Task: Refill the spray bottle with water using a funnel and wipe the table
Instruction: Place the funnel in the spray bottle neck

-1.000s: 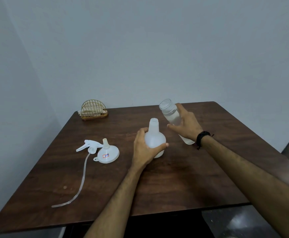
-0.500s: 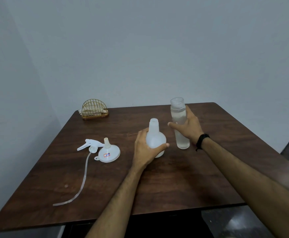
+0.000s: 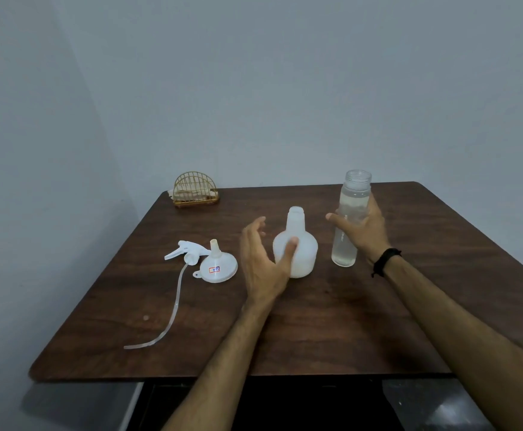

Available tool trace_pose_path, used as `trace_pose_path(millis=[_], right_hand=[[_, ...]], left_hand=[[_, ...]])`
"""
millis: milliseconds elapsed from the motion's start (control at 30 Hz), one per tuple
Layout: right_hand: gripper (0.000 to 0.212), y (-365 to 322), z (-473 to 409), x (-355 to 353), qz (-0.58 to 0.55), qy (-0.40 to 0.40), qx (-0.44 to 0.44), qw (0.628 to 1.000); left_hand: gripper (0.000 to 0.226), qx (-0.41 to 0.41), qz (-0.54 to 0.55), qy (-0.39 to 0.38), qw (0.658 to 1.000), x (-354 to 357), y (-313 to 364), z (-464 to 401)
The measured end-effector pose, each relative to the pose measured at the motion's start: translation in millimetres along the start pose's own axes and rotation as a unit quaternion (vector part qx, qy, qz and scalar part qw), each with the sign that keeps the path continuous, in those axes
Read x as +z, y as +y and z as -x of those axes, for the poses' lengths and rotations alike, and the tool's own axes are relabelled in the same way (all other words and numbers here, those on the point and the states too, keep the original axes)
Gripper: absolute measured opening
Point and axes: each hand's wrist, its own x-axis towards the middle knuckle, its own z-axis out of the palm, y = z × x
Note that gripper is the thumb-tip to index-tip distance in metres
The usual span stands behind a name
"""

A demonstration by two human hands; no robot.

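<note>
A white, round-bellied spray bottle (image 3: pixel 300 244) stands uncapped and upright in the middle of the dark wooden table (image 3: pixel 316 321). My left hand (image 3: pixel 261 262) is just to its left, fingers spread off the bottle and only the thumb touching its front. A tall clear water bottle (image 3: pixel 349 219), uncapped and nearly full, stands upright to the right with my right hand (image 3: pixel 362 231) wrapped around it. A white funnel (image 3: pixel 218 265) lies mouth-down on the left. Beside it lies the white spray head (image 3: pixel 185 251) with its long dip tube.
A gold wire napkin holder (image 3: pixel 195 189) with napkins sits at the table's back left corner. Grey walls close in behind and on the left. A black band is on my right wrist.
The water bottle went from tilted to upright on the table, a little farther right. My left hand has opened and drawn its fingers off the spray bottle.
</note>
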Motion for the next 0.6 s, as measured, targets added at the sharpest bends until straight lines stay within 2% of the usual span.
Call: trace_pose_path(millis=[67, 100, 133, 200, 267, 333, 400, 500, 533, 600], right_hand=[[0.073, 0, 1, 1, -0.003, 0.004, 0.005, 1.0], [0.072, 0, 1, 2, -0.007, 0.009, 0.007, 1.0], [0.07, 0, 2, 3, -0.011, 0.019, 0.011, 1.0], [0.069, -2, 5, 5, -0.02, 0.039, 0.019, 0.999], [0.071, -4, 12, 8, -0.021, 0.055, 0.026, 0.998], [0.08, -4, 23, 10, 0.001, 0.093, 0.005, 0.996], [0.084, -2, 34, 11, 0.046, 0.177, -0.053, 0.982], [0.072, 1, 46, 11, 0.104, 0.284, -0.145, 0.942], [0.069, 0, 48, 11, 0.111, 0.299, -0.167, 0.933], [0.061, -4, 55, 11, 0.11, 0.304, -0.2, 0.925]], left_hand=[[0.059, 0.026, -0.088, 0.107, 0.99, -18, 2, -13], [0.056, 0.018, -0.164, 0.127, 0.978, -29, 2, -23], [0.056, -0.003, -0.244, 0.104, 0.964, -39, 1, -34], [0.058, -0.065, -0.377, -0.035, 0.923, -56, -6, -57], [0.055, -0.122, -0.447, -0.183, 0.867, -65, -15, -72], [0.043, -0.149, -0.472, -0.253, 0.831, -70, -23, -78], [0.03, -0.155, -0.472, -0.263, 0.827, -73, -24, -81], [0.032, -0.175, -0.457, -0.254, 0.835, -77, -20, -89], [0.034, -0.183, -0.436, -0.244, 0.847, -80, -18, -94], [0.031, -0.173, -0.353, -0.197, 0.898, -88, -8, -101]])
